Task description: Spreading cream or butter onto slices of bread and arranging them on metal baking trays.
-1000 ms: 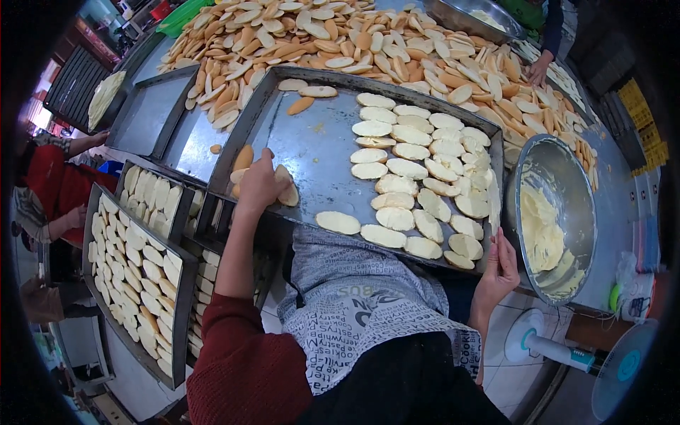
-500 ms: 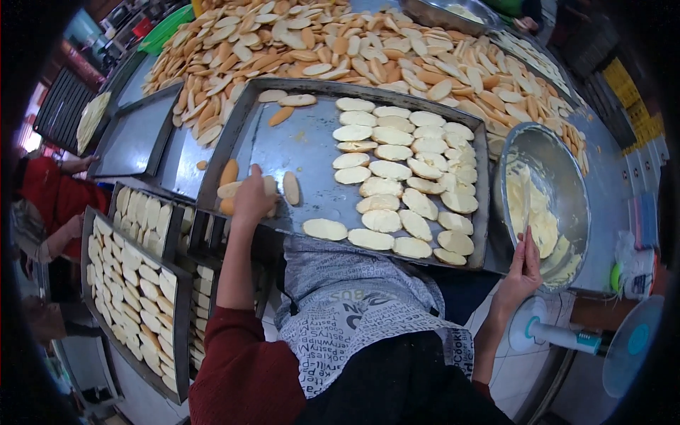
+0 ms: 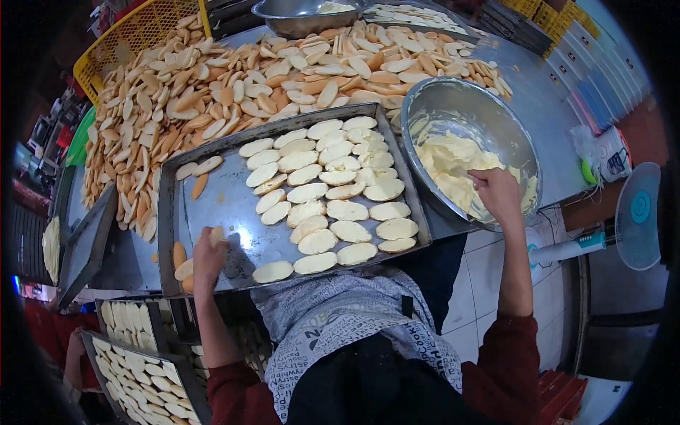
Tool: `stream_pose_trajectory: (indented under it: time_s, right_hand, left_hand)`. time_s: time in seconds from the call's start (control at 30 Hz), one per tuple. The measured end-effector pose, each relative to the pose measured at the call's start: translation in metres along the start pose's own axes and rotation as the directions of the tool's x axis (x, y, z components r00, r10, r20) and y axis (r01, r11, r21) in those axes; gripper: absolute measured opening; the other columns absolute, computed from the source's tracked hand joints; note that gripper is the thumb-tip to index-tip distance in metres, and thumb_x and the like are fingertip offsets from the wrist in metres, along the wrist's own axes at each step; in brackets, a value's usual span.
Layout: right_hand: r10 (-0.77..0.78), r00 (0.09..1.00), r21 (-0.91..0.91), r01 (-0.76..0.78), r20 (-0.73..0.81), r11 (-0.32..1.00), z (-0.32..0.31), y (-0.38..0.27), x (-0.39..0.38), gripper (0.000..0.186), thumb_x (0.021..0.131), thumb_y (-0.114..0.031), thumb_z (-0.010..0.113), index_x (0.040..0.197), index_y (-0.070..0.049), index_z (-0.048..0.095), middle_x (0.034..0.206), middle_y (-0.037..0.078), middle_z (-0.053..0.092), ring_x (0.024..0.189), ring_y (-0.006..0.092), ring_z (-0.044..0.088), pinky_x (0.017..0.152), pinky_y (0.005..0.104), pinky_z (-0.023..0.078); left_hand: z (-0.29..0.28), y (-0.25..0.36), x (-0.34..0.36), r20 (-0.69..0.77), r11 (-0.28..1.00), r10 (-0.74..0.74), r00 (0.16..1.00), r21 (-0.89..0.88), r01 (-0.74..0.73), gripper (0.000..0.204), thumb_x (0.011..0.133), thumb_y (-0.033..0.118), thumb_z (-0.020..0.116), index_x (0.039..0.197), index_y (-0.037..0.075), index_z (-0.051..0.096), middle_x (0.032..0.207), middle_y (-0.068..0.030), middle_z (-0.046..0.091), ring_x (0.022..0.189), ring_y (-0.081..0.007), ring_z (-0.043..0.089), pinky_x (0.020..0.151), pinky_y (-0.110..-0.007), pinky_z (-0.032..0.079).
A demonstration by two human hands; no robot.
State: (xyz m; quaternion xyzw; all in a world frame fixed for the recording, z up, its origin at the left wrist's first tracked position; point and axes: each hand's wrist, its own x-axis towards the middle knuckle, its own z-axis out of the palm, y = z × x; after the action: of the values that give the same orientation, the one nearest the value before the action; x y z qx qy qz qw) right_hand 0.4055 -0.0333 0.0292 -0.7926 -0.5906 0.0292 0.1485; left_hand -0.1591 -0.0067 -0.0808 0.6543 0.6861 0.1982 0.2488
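Observation:
My left hand point(image 3: 209, 253) is closed on a bread slice point(image 3: 216, 235) at the left end of the metal tray point(image 3: 167, 212), beside a few uncoated slices. Rows of cream-topped oval slices point(image 3: 309, 192) cover much of the tray's middle and right. My right hand point(image 3: 496, 185) is closed on a pale spreading knife, mostly hidden by my fingers and the cream point(image 3: 446, 159) inside the large steel bowl point(image 3: 520, 127) to the right of the tray.
A heap of bread slices point(image 3: 269, 81), a yellow crate point(image 3: 95, 60) and another steel bowl point(image 3: 297, 21) are at the back. An empty tray point(image 3: 81, 265) stands left, above stacked filled trays point(image 3: 138, 375). A co-worker's hand point(image 3: 74, 343) shows lower left. A fan point(image 3: 637, 209) is at right.
My right hand has carried the knife from the tray's right edge into the cream bowl. My left hand has lifted among the loose slices. The view has turned toward the bowl.

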Motion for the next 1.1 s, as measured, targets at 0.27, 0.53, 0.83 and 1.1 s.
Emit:
stream_pose_trajectory:
  time_s: [0.27, 0.53, 0.83, 1.1]
  right_hand:
    - [-0.142, 0.898, 0.137, 0.093, 0.417, 0.986, 0.0, -0.01, 0.02, 0.023, 0.076, -0.011, 0.061, 0.095, -0.01, 0.073, 0.074, 0.013, 0.069, 0.07, 0.0239, 0.067, 0.067, 0.0346, 0.05]
    - [-0.042, 0.897, 0.521, -0.217, 0.44, 0.825, -0.029, 0.013, 0.015, 0.024, 0.087, -0.007, 0.057, 0.106, 0.004, 0.067, 0.063, 0.003, 0.064, 0.045, 0.0047, 0.042, 0.042, 0.022, 0.032]
    - [0.066, 0.979, 0.622, -0.175, 0.194, 0.763, -0.012, 0.043, 0.002, 0.027, 0.088, -0.008, 0.057, 0.111, 0.003, 0.065, 0.066, 0.005, 0.065, 0.041, 0.0046, 0.043, 0.038, 0.0182, 0.031]
    - [0.19, 0.978, -0.04, -0.187, 0.09, 0.982, -0.042, 0.041, -0.02, 0.018, 0.074, -0.019, 0.071, 0.08, -0.002, 0.073, 0.065, 0.012, 0.066, 0.065, 0.0264, 0.065, 0.064, 0.037, 0.05]
  left_hand:
    - [-0.018, 0.059, -0.014, -0.159, 0.812, -0.161, 0.974, -0.582, 0.039, 0.034, 0.098, 0.027, 0.043, 0.124, 0.004, 0.044, 0.09, -0.0099, 0.059, 0.074, -0.0165, 0.06, 0.069, -0.031, 0.051]
    - [0.007, 0.086, -0.013, 0.039, 0.193, -0.14, 0.989, -0.979, 0.066, 0.046, 0.099, 0.035, 0.038, 0.13, 0.001, 0.039, 0.115, -0.0148, 0.053, 0.104, -0.0245, 0.057, 0.094, -0.036, 0.047]
    - [0.013, 0.06, -0.011, -0.291, 0.672, -0.226, 0.93, -0.738, -0.068, 0.044, 0.1, 0.032, 0.038, 0.122, -0.005, 0.043, 0.119, -0.0162, 0.05, 0.116, -0.0294, 0.05, 0.102, -0.038, 0.038]
    - [-0.095, -0.1, -0.003, -0.703, 0.95, -0.239, 0.669, -0.312, 0.011, 0.041, 0.099, 0.036, 0.039, 0.104, -0.004, 0.048, 0.094, -0.0171, 0.053, 0.087, -0.0272, 0.051, 0.083, -0.039, 0.042]
